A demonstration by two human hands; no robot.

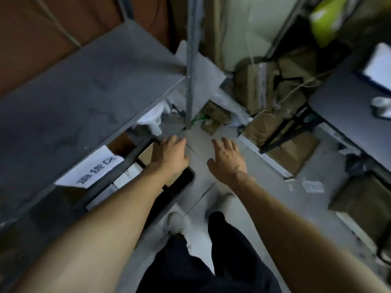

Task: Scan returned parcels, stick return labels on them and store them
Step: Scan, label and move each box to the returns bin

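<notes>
Both bare arms reach forward and down, side by side but apart. The left hand (pixel 170 154) is flat, palm down, fingers straight and close together. The right hand (pixel 227 158) is open too — its fingers spread a little and hold nothing. Two legs in dark trousers stand below.

shelf top (pixel 74 98): matt grey, scuffed metal
upright post (pixel 191 60): grey metal
sign (pixel 91 168): white paper
boxes (pixel 292 153): brown cardboard, matt
floor (pixel 203 149): smooth grey tile
</notes>
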